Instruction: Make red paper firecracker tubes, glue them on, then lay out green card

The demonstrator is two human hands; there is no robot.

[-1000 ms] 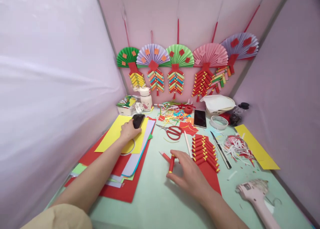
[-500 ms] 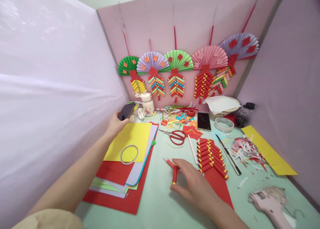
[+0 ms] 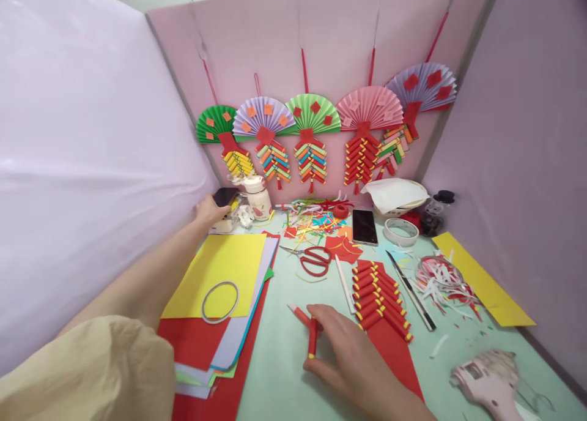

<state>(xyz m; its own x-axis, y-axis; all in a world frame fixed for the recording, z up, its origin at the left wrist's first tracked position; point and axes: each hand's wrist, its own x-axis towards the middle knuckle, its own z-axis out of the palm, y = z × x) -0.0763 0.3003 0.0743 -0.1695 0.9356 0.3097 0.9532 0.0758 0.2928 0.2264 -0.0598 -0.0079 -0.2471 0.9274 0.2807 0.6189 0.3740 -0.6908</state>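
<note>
At the far left of the table, my left hand is closed on a dark phone, next to the white bottle. Nearer to me, my right hand pinches a small red paper roll with a yellow end between thumb and fingers. Behind that roll lies a slim red stick with a pale pointed tip, partly hidden. Right of my hand, two slanting columns of red rolls with yellow ends sit on a red paper strip.
Stacked coloured paper with a ring on top lies left. Red-handled scissors, a white pen, another phone, tape and a dark-ended pen-like tool are farther back. A glue gun lies right. Paper fans hang behind.
My left hand has carried the phone farther back and down towards the things beside the bottle. The right hand still pinches the red roll. The whole view has shifted slightly.
</note>
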